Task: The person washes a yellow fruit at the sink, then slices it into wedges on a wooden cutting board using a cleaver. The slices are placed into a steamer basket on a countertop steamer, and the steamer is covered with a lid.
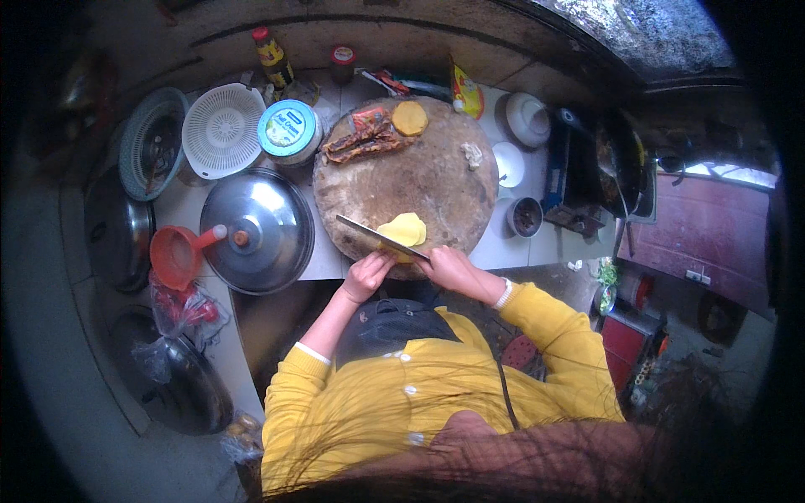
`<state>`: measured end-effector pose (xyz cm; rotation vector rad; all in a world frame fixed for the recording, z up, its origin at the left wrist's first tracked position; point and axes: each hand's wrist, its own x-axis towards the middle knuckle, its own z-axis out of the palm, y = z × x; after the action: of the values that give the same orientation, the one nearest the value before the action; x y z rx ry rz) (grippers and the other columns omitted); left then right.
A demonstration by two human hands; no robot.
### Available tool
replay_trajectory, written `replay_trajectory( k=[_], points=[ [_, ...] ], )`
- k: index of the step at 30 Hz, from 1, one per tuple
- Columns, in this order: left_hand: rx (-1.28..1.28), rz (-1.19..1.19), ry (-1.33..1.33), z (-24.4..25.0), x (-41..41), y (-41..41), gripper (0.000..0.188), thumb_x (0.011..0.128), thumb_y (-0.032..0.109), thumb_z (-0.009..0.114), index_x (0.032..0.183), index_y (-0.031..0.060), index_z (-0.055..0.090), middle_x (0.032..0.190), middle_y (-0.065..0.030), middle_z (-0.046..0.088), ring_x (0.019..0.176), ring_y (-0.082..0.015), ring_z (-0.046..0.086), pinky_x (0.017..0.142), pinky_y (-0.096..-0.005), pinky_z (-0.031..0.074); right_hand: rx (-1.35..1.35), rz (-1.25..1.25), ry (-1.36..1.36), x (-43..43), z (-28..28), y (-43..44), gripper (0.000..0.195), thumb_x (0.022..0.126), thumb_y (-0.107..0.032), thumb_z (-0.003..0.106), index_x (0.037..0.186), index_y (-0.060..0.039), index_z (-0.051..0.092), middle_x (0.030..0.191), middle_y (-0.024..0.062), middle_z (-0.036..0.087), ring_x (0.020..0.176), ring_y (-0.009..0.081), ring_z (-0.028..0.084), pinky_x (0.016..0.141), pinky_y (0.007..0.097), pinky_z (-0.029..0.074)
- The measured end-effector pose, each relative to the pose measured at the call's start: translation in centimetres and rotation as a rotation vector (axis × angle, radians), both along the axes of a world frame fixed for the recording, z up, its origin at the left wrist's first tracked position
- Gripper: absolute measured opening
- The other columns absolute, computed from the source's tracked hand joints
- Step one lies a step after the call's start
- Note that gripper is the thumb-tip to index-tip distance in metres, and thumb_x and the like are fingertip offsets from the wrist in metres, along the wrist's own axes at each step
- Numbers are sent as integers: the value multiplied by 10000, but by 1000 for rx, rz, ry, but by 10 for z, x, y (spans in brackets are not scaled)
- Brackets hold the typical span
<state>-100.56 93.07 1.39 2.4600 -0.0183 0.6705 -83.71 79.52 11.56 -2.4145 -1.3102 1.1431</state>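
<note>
My right hand (448, 270) grips the handle of a kitchen knife (371, 231), whose blade points up and left over a round wooden chopping block (434, 182). On the near side of the blade, the fingertips of my left hand (368, 275) press on a yellow piece of what looks like peeled potato, partly hidden by the knife and fingers. Several thin yellow slices (404, 229) lie overlapped just beyond the blade. Farther back on the block are dark strips of cured meat (365, 143), a cut potato piece (410, 118) and a small red packet (368, 117).
Left of the block stand a lidded tin (288, 129), a white colander (224, 131), a metal lid (258, 220) and a red ladle (175, 256). To the right are a white bowl (507, 165), a small dark-filled bowl (524, 217) and a stove (569, 163). A bottle (273, 60) stands behind.
</note>
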Motion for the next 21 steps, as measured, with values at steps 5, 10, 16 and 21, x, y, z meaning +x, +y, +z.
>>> replay_trajectory(
  k=[5, 10, 16, 21],
  points=[
    [0, -17, -13, 2, 0, 1, 295, 721, 65, 626, 1008, 25, 683, 987, -71, 669, 926, -221, 650, 783, -302, 548, -8, -12, 5, -1, -2, 5, 344, 900, -318, 520, 879, -10, 671, 769, 226, 654, 723, 401, 643, 658, 503, 517],
    [-9, -4, -70, 4, 3, -1, 252, 716, 42, 676, 967, 24, 690, 938, -68, 667, 884, -222, 653, 753, -305, 554, -8, -38, 13, -8, -41, 4, 395, 903, -352, 520, 871, 14, 665, 775, 241, 656, 731, 408, 648, 673, 501, 520],
    [14, 0, -52, 10, 3, 2, 261, 718, 49, 682, 978, 24, 684, 931, -66, 662, 875, -220, 653, 740, -307, 554, 31, -64, -58, -11, -37, 7, 475, 896, -414, 536, 800, 34, 663, 763, 263, 645, 735, 415, 646, 668, 505, 520],
    [-25, 15, -61, 12, 2, 2, 245, 722, 50, 679, 967, 34, 680, 911, -63, 656, 863, -221, 649, 725, -310, 550, 45, -69, -30, -7, -31, 6, 446, 880, -384, 571, 766, 38, 657, 736, 265, 635, 718, 406, 645, 642, 487, 523]
  ],
)
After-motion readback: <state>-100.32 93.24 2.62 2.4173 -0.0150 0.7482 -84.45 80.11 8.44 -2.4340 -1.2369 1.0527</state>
